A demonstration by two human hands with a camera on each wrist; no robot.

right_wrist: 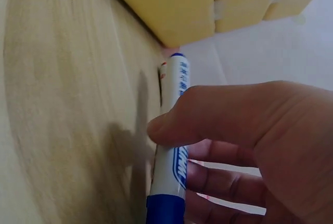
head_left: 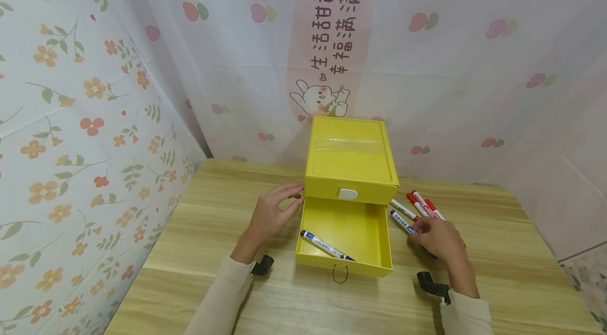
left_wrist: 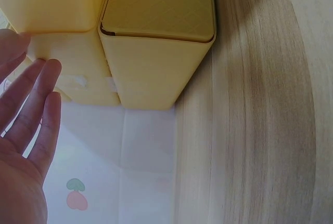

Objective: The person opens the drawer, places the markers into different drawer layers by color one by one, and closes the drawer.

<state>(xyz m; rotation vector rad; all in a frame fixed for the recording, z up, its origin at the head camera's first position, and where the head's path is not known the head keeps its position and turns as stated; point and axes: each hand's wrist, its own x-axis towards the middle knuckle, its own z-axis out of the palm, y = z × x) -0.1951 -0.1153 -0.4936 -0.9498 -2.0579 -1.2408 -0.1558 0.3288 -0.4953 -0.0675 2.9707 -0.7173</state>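
Note:
My right hand (head_left: pixel 438 238) pinches a blue-capped white marker (right_wrist: pixel 171 169) between thumb and fingers, right of the yellow drawer box (head_left: pixel 351 158). In the right wrist view the blue cap points toward the camera, and the marker casts a shadow on the table. The lower drawer (head_left: pixel 351 227) is pulled out; another blue marker (head_left: pixel 327 245) lies slantwise inside it, along its left front. My left hand (head_left: pixel 271 213) is at the box's left side, fingertips right at its wall. The left wrist view shows those fingers (left_wrist: pixel 49 78) extended and spread.
Several red-capped markers (head_left: pixel 422 203) lie on the wooden table (head_left: pixel 227 193) right of the box, beyond my right hand. A white marker (head_left: pixel 403 209) lies near the drawer's right side. The upper drawer's white tab (head_left: pixel 348 194) faces front. A printed curtain (head_left: pixel 246 61) hangs behind the table.

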